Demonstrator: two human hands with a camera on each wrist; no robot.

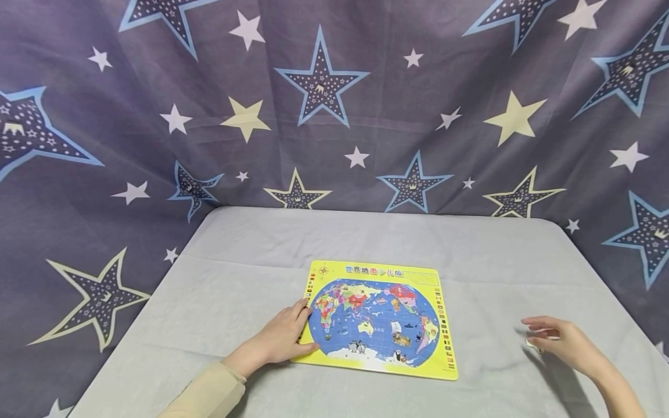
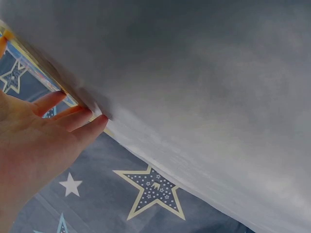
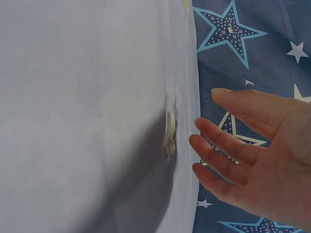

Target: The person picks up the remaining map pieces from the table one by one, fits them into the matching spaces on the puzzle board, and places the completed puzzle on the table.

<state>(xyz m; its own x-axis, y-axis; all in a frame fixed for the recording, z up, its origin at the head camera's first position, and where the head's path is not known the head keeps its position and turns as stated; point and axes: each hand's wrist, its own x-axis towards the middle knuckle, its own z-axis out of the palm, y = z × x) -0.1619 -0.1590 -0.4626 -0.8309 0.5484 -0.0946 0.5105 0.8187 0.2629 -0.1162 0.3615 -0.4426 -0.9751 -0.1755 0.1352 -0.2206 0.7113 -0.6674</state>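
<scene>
A world map board with a yellow border and a blue oval map lies flat on the grey-covered table. My left hand rests at its left edge, the fingers fairly straight against the border and the thumb near the lower left corner. In the left wrist view the fingertips touch the board's edge. To the right of the board, my right hand hovers with loosely bent fingers. Below it is a small pale flat piece, apart from the fingers in the right wrist view; its shape is unclear.
The table cover is light grey cloth with faint creases. Behind and beside the table hangs a dark curtain printed with stars. The right hand's shadow falls on the cloth.
</scene>
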